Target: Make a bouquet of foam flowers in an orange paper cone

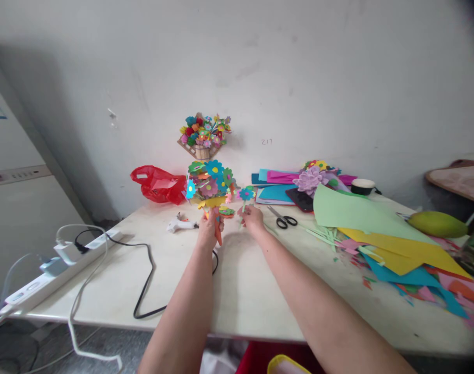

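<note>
My left hand (209, 228) is wrapped round the orange base of a bouquet of paper flowers (209, 186), held upright above the table. Blue, pink, green and yellow blooms spread out over the fist. Just to the right, my right hand (251, 218) pinches the pale stem of a single blue flower (246, 194), apart from the bouquet. Between the hands, a green flower piece (226, 211) lies on the table. Black-handled scissors (282, 218) rest to the right of my right hand, and a white glue gun (180, 224) lies left of the bouquet.
A red plastic bag (159, 184) is at the back left. A power strip (61, 270) with cables runs along the left edge. Coloured sheets (369, 218), scraps, a phone (300, 199) and a yellow-green fruit (437, 224) are at right. A flower basket (202, 151) hangs on the wall.
</note>
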`<state>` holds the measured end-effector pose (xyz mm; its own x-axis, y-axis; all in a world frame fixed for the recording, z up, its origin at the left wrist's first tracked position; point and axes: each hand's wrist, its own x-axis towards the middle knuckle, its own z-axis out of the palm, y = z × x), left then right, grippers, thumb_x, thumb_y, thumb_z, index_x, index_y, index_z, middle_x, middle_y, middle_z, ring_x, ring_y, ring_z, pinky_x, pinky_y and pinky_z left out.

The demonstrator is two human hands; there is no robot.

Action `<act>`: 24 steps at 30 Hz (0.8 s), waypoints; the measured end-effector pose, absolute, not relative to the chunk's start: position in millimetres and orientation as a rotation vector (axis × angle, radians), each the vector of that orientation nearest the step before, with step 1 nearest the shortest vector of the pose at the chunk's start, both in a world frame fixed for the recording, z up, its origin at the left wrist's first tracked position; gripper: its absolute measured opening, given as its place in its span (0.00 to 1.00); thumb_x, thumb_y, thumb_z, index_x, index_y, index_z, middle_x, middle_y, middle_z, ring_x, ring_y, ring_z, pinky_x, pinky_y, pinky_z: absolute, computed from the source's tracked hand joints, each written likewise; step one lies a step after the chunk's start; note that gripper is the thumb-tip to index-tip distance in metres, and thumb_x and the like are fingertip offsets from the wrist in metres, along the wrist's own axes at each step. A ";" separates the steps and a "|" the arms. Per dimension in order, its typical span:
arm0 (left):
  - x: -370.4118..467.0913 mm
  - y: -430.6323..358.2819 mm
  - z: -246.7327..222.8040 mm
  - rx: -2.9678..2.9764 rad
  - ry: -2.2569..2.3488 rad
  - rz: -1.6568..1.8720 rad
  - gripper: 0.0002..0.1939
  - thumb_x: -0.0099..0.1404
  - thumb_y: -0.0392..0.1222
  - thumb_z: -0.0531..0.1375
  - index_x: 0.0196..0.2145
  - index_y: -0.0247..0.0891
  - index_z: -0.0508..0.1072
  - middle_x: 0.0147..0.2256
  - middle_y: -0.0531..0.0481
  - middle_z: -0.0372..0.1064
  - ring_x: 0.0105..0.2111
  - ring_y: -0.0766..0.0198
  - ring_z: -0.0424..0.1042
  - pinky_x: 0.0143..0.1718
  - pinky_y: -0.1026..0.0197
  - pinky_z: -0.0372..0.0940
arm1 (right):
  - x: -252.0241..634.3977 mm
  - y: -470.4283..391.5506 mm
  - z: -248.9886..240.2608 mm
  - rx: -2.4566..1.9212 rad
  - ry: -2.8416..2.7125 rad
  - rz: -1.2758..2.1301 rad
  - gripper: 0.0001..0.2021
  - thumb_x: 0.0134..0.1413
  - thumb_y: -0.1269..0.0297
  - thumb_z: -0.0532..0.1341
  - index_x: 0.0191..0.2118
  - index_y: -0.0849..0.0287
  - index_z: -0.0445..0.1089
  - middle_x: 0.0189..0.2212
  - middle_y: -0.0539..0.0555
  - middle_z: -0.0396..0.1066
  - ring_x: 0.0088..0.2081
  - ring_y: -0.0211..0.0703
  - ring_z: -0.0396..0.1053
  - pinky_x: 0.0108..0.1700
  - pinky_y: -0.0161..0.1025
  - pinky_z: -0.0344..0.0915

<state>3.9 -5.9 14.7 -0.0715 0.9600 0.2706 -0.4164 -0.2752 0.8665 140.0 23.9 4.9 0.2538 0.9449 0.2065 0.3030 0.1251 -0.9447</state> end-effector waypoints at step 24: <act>2.1 -1.0 7.5 1.022 0.797 1.514 0.32 0.54 0.73 0.50 0.32 0.38 0.64 0.18 0.55 0.61 0.12 0.74 0.55 0.14 0.69 0.47 | 134.1 1.5 84.3 -0.856 -1.184 0.334 0.13 0.46 0.54 0.62 0.23 0.59 0.70 0.27 0.51 0.68 0.36 0.42 0.67 0.41 0.39 0.64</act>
